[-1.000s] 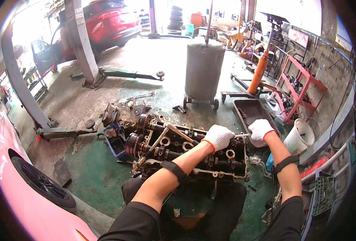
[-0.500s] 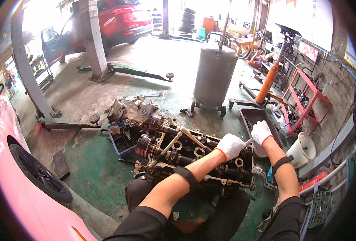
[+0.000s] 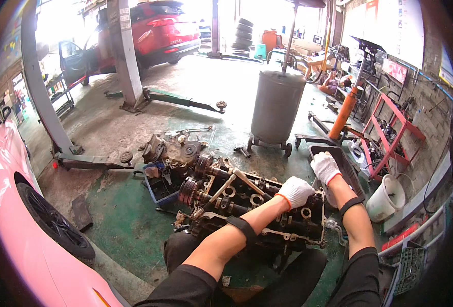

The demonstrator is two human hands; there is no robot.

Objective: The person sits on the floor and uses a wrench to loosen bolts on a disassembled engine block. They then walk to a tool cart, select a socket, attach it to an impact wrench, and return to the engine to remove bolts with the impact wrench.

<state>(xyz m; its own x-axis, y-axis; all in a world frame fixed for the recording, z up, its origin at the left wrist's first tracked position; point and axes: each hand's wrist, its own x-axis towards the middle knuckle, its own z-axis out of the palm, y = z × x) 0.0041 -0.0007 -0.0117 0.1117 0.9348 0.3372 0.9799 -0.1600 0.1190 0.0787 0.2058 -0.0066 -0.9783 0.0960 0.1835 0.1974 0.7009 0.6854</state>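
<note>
A greasy engine cylinder head (image 3: 247,199) with camshafts and round gears (image 3: 188,191) lies in front of me. Angled metal bars (image 3: 225,185) cross its top. My left hand (image 3: 297,192), in a white knit glove with orange cuff, is closed on a metal tool handle over the right part of the head. My right hand (image 3: 326,165), gloved alike, is raised just beyond it, closed round the metal handle (image 3: 316,184), whose far end I cannot make out. Dark trousered legs (image 3: 293,276) are below the engine.
Pink car (image 3: 42,245) at left; red car (image 3: 165,33) behind lift posts (image 3: 131,82). Grey wheeled tank (image 3: 275,110), orange jack (image 3: 344,117), dark tray (image 3: 351,171), white bucket (image 3: 382,199), red rack (image 3: 390,133). Engine parts (image 3: 172,148) beside a blue crate (image 3: 157,189). A person (image 3: 334,84) is low at back.
My right hand has moved up and to the left relative to the engine, the handle now more steeply angled. My left hand stays at the engine's right part. The whole view has shifted slightly.
</note>
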